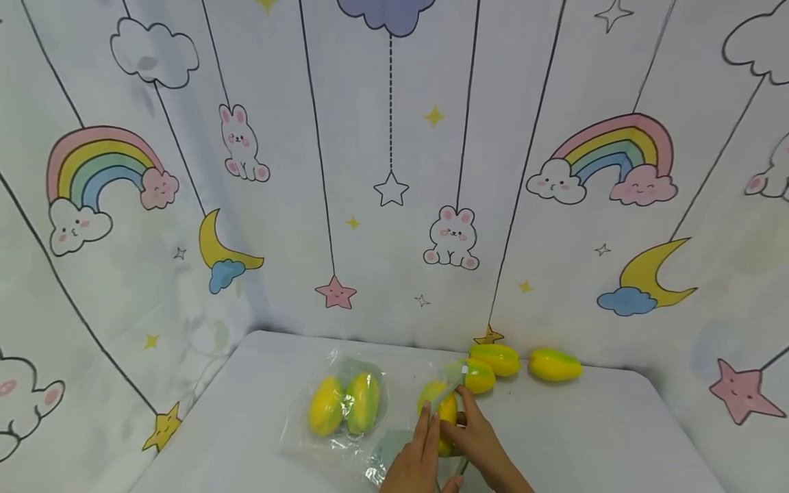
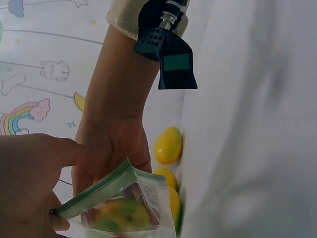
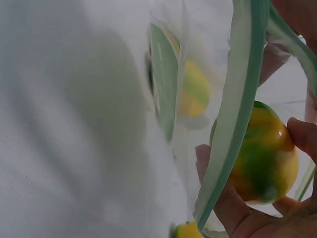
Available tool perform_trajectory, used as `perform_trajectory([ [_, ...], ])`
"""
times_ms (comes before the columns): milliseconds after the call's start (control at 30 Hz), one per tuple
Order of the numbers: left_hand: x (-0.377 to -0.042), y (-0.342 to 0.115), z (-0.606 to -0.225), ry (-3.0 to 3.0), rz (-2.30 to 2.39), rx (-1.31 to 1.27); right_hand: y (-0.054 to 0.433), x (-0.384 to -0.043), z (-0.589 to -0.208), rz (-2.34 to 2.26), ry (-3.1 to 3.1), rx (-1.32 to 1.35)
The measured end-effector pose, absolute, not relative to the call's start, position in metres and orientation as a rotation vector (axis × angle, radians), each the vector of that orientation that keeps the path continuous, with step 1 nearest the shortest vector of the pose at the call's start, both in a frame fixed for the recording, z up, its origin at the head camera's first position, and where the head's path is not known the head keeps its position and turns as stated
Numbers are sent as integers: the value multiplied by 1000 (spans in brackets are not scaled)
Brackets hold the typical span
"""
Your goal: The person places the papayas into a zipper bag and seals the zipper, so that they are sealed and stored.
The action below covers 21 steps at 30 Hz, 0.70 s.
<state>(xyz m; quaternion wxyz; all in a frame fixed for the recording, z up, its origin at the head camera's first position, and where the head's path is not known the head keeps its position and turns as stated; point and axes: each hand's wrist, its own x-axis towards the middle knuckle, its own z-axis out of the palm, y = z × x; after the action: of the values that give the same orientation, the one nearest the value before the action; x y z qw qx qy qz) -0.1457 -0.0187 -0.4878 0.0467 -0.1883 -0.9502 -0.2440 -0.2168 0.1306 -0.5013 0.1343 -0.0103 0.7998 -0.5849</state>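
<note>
My right hand [image 1: 483,438] grips a yellow-green fruit [image 3: 265,158], mango-like in shape, with thumb and fingers round it. The fruit is within the mouth of a clear zip bag, whose green zip strip [image 3: 242,114] frames it in the right wrist view. With its thumb and fingers, my left hand [image 2: 29,173] pinches one end of the zip edge [image 2: 89,196]. The head view shows the left hand [image 1: 414,452] at the near left of the bag, partly covering the fruit. Through the plastic, the fruit [image 2: 121,215] shows in the left wrist view.
To the left lies a clear bag [image 1: 296,431] with two similar fruits [image 1: 362,404] inside. Behind the hands, several loose fruits [image 1: 495,360] line the back of the white table [image 1: 592,438]. A cloth wall [image 1: 394,260] with printed rainbows and rabbits rises behind it.
</note>
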Motion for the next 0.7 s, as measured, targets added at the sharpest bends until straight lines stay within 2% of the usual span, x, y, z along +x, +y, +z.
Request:
perform_trajectory([
  [700, -145, -16, -504, -2574, -661, -703, 114, -229, -512, -1736, 2307, -68],
])
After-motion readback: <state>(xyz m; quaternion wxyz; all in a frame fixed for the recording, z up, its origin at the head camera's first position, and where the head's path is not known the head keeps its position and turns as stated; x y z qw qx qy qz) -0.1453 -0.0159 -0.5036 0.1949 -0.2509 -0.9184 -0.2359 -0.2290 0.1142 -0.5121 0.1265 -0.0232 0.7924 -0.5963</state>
